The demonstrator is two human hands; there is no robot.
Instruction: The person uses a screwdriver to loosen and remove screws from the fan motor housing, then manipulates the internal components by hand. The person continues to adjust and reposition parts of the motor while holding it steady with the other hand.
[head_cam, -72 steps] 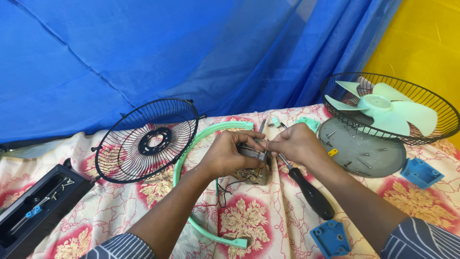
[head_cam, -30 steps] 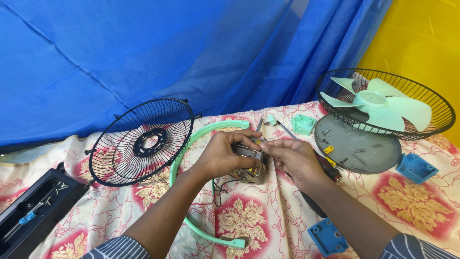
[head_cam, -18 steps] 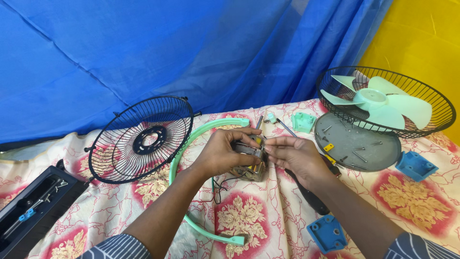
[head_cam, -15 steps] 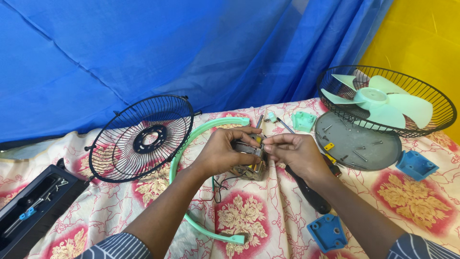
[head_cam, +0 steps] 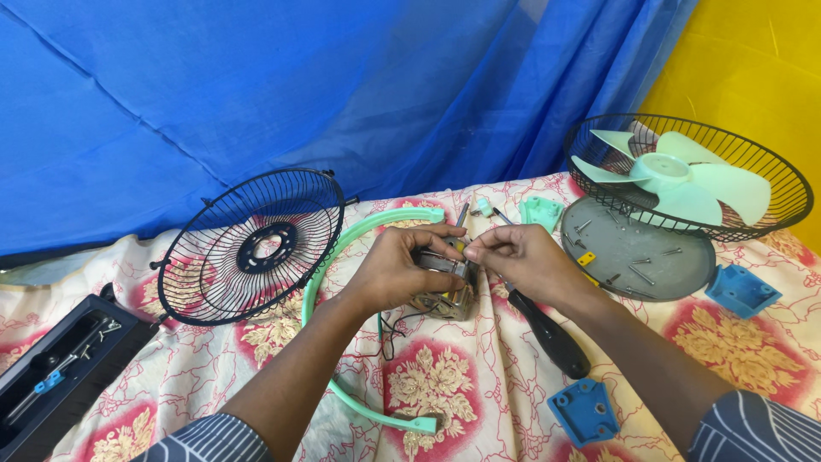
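right hand | moved off screwdriver | onto motor

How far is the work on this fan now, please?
Done: the fan is apart; the black grille, the blade in the other grille and the grey disc with loose screws lie separate. In hand: the left hand holds the motor; the right hand pinches its top. Left: the motor remains whole.

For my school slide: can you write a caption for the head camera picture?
Both hands, left hand and right hand, hold a small metal fan motor over a flowered cloth, between two black fan guards.
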